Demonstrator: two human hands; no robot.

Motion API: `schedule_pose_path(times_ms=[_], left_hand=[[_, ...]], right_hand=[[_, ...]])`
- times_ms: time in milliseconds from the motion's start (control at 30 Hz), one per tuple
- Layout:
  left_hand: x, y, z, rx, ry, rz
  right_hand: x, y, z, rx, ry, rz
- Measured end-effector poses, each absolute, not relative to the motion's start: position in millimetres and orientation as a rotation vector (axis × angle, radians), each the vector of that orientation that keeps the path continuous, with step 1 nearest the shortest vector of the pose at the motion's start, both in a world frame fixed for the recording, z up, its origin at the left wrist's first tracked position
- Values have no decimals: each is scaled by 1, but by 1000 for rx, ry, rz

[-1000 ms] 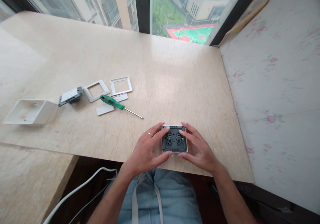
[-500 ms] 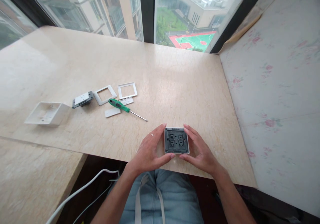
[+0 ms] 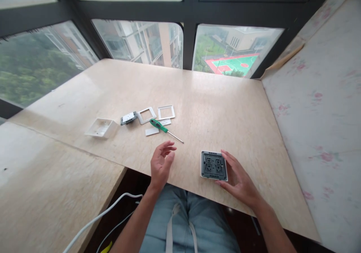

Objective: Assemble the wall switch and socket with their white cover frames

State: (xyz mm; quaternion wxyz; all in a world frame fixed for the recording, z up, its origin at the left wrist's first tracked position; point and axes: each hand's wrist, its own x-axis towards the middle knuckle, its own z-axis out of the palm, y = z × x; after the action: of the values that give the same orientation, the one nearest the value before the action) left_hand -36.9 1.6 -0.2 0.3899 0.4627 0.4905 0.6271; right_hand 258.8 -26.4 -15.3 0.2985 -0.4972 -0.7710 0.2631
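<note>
A light switch (image 3: 213, 166) with its dark inner mechanism exposed and a white rim sits near the counter's front edge. My right hand (image 3: 239, 181) grips its right side, thumb at the near edge and fingers at the far corner. My left hand (image 3: 162, 166) is apart from the switch, fingers loosely curved and nothing in them. Just beyond the left hand lies a green-handled screwdriver (image 3: 159, 125), its shaft pointing right and towards me. It crosses two white rocker covers, one cover (image 3: 152, 132) nearer me and another cover (image 3: 166, 122) partly under the handle.
Further left are a white frame (image 3: 166, 112), a second frame (image 3: 146, 115), another switch mechanism (image 3: 129, 118) and a white back box (image 3: 102, 128). Windows line the back and a papered wall (image 3: 318, 132) bounds the right. A white cable (image 3: 104, 208) hangs below the counter.
My left hand has let go of the switch and moved left, towards the screwdriver. My right hand still holds the switch, now turned slightly. The camera view has tilted up and shifted left.
</note>
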Motion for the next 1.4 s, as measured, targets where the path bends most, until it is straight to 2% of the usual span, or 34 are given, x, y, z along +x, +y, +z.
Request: schedule_pose_path(times_ms=[200, 300, 400, 600, 833, 1400], left_hand=[[-88, 26, 7, 846, 1741, 1769], [-115, 38, 7, 930, 2009, 1656], [-141, 49, 9, 1044, 2316, 1381], [-185, 73, 18, 1209, 2455, 990], [-192, 95, 17, 1200, 2690, 658], [-194, 106, 12, 1330, 2782, 439]], right_hand=[[260, -26, -19, -1326, -2051, 672], [261, -26, -20, -1313, -2062, 649], [262, -25, -23, -1307, -2061, 635], [262, -25, -26, -1313, -2043, 640], [263, -25, -27, -1307, -2049, 616], [264, -26, -26, -1334, -2037, 631]])
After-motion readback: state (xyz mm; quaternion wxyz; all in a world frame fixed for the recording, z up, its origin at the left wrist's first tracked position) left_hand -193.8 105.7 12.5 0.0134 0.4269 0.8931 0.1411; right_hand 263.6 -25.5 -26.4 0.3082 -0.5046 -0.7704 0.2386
